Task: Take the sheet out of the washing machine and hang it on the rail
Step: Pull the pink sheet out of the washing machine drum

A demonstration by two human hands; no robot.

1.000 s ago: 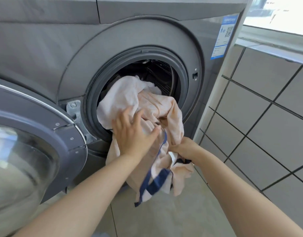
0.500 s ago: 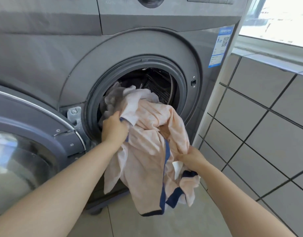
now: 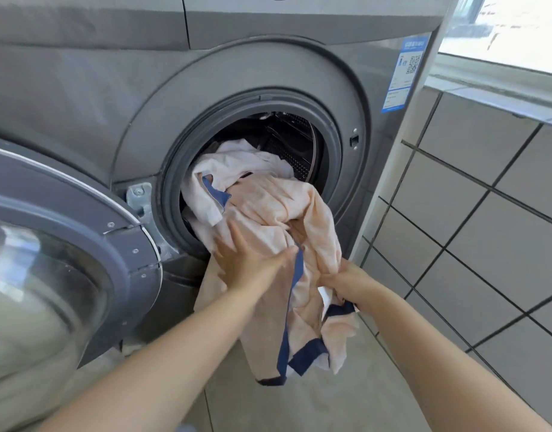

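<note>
A pale peach sheet point(image 3: 277, 210) with a dark blue border spills out of the round opening of the grey washing machine point(image 3: 237, 73). Part of it still lies inside the drum; the rest hangs down past the rim towards the floor. My left hand point(image 3: 246, 263) lies flat on the hanging cloth with its fingers spread, gripping nothing. My right hand point(image 3: 346, 282) is closed on a bunched fold of the sheet, lower right of the opening. No rail is in view.
The machine's door point(image 3: 65, 260) stands open at the left, close to my left arm. A tiled wall point(image 3: 486, 213) runs along the right, with a window ledge point(image 3: 493, 82) above. Tiled floor point(image 3: 299, 406) lies below the hanging cloth.
My left hand has let go of the fold at the opening's left and moved down onto the hanging cloth, fingers spread. More of the sheet hangs out. My right hand keeps its grip.
</note>
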